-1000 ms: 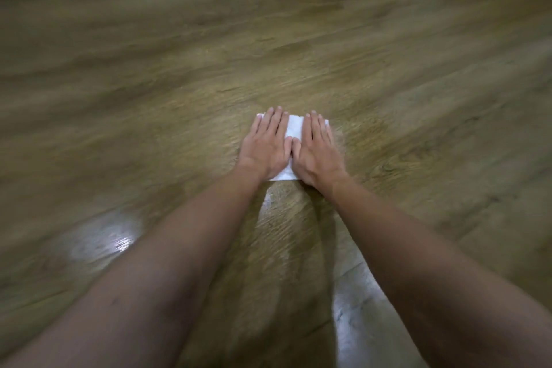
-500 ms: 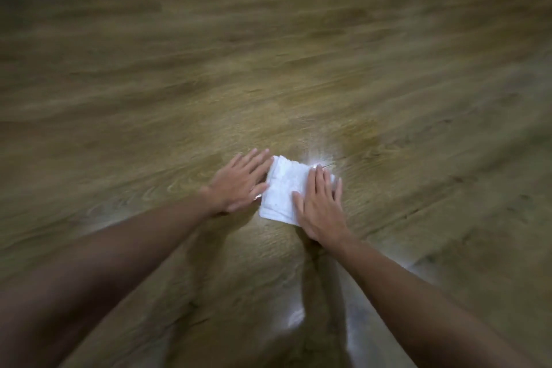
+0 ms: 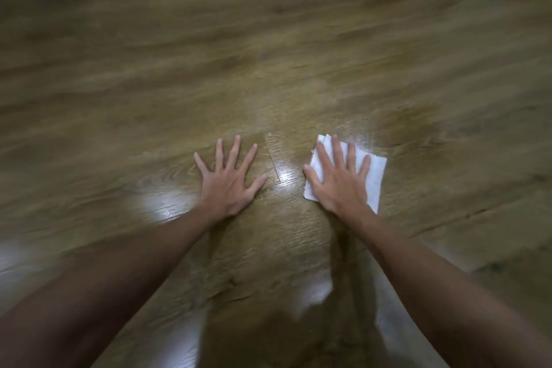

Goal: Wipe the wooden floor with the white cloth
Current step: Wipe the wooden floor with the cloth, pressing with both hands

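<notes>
Head view showed the right hand [image 3: 339, 181] pressing flat on the white cloth [image 3: 377, 174]; left of the cloth, the left hand [image 3: 228, 181] lay splayed on the wooden floor [image 3: 268, 54].

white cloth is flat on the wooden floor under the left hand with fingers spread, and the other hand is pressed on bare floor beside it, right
Not quite: the head view shows the white cloth flat on the wooden floor under the right hand, not the left. Its fingers are spread over the cloth. It is the left hand that is pressed on bare floor beside it, apart from the cloth.
</notes>
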